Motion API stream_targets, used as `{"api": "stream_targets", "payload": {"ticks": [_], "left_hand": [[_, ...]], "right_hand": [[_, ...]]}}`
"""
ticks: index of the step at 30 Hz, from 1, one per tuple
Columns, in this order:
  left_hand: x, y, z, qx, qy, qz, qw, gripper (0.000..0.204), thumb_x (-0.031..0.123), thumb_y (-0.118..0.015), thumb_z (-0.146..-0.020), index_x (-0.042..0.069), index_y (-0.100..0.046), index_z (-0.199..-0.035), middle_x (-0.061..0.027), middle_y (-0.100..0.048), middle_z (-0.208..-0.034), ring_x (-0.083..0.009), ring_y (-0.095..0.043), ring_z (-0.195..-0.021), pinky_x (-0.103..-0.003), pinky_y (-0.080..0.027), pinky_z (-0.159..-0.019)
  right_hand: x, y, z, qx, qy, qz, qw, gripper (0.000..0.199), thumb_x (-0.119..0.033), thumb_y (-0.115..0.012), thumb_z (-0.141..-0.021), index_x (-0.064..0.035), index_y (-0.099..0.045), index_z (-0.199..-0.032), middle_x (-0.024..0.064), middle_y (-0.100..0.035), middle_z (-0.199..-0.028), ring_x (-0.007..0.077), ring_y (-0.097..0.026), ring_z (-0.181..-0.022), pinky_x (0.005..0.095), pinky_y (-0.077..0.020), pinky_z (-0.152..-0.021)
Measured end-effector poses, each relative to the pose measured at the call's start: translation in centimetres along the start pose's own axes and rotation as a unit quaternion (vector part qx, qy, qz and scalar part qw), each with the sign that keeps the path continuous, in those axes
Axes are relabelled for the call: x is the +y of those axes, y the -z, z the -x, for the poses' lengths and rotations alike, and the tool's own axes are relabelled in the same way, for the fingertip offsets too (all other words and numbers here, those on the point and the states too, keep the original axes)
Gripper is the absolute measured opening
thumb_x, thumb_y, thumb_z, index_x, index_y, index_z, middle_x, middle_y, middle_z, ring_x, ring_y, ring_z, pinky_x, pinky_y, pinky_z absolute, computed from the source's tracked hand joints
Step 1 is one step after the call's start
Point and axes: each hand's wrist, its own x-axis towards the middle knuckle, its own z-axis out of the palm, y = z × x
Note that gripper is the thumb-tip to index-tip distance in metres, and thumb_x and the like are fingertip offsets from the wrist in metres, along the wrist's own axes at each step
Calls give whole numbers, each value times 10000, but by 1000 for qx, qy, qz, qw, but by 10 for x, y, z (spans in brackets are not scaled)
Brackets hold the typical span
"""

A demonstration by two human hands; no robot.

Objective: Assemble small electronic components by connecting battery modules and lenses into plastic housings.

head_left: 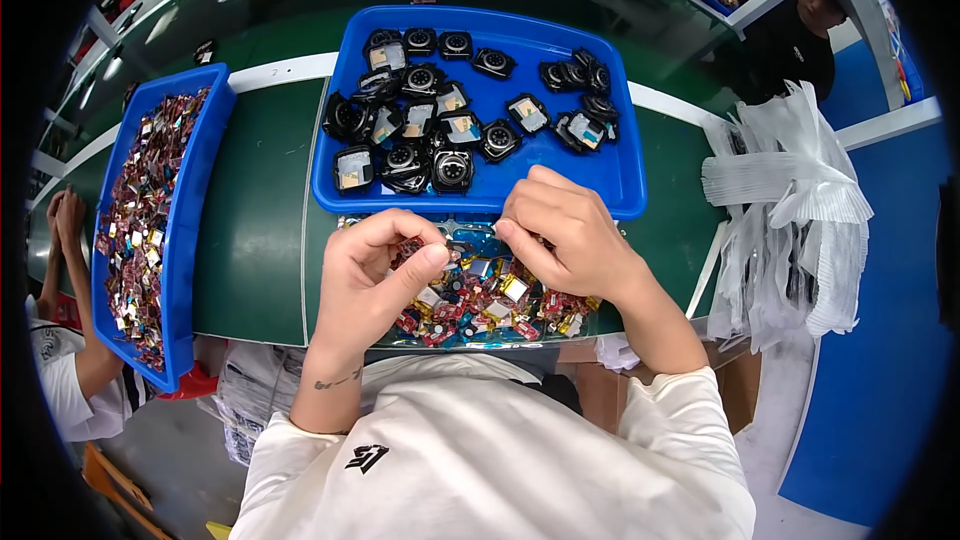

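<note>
My left hand (368, 275) is closed in a pinch, thumb against forefinger, at a small dark and whitish part (453, 248) whose kind I cannot make out. Close by on the right, my right hand (562, 230) has its fingers curled and thumb pressed in; whatever it grips is hidden. Beneath both hands lies a heap of small electronic parts (497, 308), red, yellow, white and silver, on clear plastic. Just beyond them, a blue tray (560, 180) bears several black smartwatch cases (453, 170), some with the round sensor side up, others showing a pale inside.
On the left stands a long blue bin (178, 315) full of small red and gold parts (150, 210). White ribbed plastic sheets (790, 210) are stacked on the right. Beneath everything is a green worktop (250, 220). Other people sit at the left and far right.
</note>
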Motion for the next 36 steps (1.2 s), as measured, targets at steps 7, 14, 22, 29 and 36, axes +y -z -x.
{"api": "stream_targets", "payload": {"ticks": [7, 14, 22, 29, 36], "left_hand": [[0, 4, -1, 21, -26, 11, 999, 75, 23, -663, -845, -32, -626, -879, -41, -627, -817, -72, -567, -730, -208, -454, -661], [2, 3, 2, -3, -26, 6, 1000, 75, 26, -666, -845, -31, -634, -882, -48, -639, -830, -79, -579, -762, -206, -458, -688], [6, 11, 5, 41, -33, -26, 998, 74, 33, -670, -842, -35, -650, -864, -48, -644, -834, -76, -571, -751, -207, -450, -667], [52, -3, -36, 33, -188, -250, 949, 70, 61, -697, -797, -3, -667, -801, -78, -634, -926, -94, -569, -752, -219, -445, -671], [88, -19, -85, 66, -248, -334, 907, 70, 81, -682, -770, 13, -680, -788, -95, -662, -1021, -179, -580, -909, -263, -457, -729]], "right_hand": [[18, 16, -44, -9, -88, 36, 995, 216, -64, -604, -825, -22, -632, -1035, 112, -569, -930, 268, -556, -878, 354, -450, -767], [56, 4, -89, -109, -92, 121, 982, 276, -252, -724, -770, -38, -688, -939, 81, -588, -941, 252, -536, -943, 347, -439, -844], [48, 40, -84, -13, -249, -276, 928, 178, -118, -763, -739, -25, -616, -778, 25, -653, -729, 68, -589, -675, 212, -451, -617], [43, 59, -90, 201, -233, -172, 936, 200, -120, -749, -777, -11, -582, -794, 53, -655, -699, 66, -606, -659, 200, -464, -568], [14, 67, -102, 254, -192, -350, 881, 328, -78, -722, -798, 9, -543, -1059, 104, -674, -803, 111, -640, -693, 222, -527, -578]]}}
